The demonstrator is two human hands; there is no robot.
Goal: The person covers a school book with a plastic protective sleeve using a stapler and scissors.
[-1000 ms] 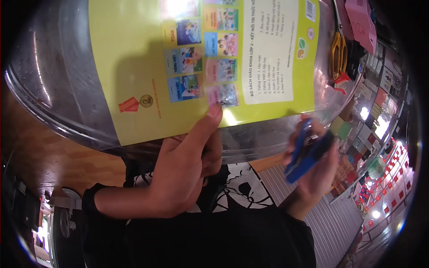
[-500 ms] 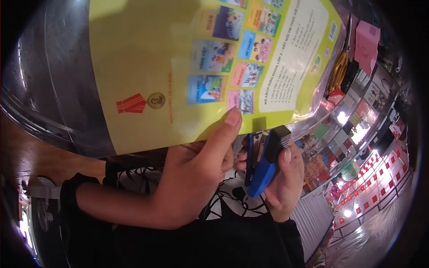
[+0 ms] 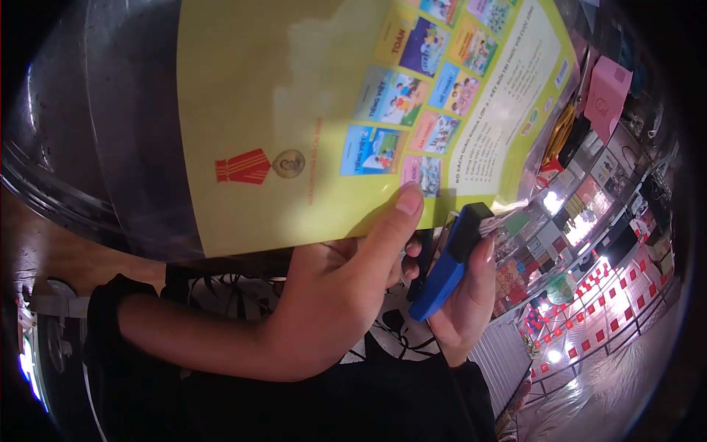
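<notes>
The left hand (image 3: 335, 306) pinches one yellow-green book (image 3: 250, 88) (thumb uppermost); the right hand (image 3: 472, 300) curls round one blue stapler (image 3: 442, 281).

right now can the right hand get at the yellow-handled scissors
Probably not without freeing itself first: the right hand is holding the blue stapler, and the yellow-handled scissors sit out past the edge of the yellow-green book.

Book (image 3: 258, 81): yellow-green back cover facing the camera, printed with a red medal, small cover pictures and a pale text panel.
Book's lower edge: rising toward the right.
Stapler (image 3: 442, 282): blue, black-ended, slanted, black end uppermost at that edge; contact unclear.
</notes>
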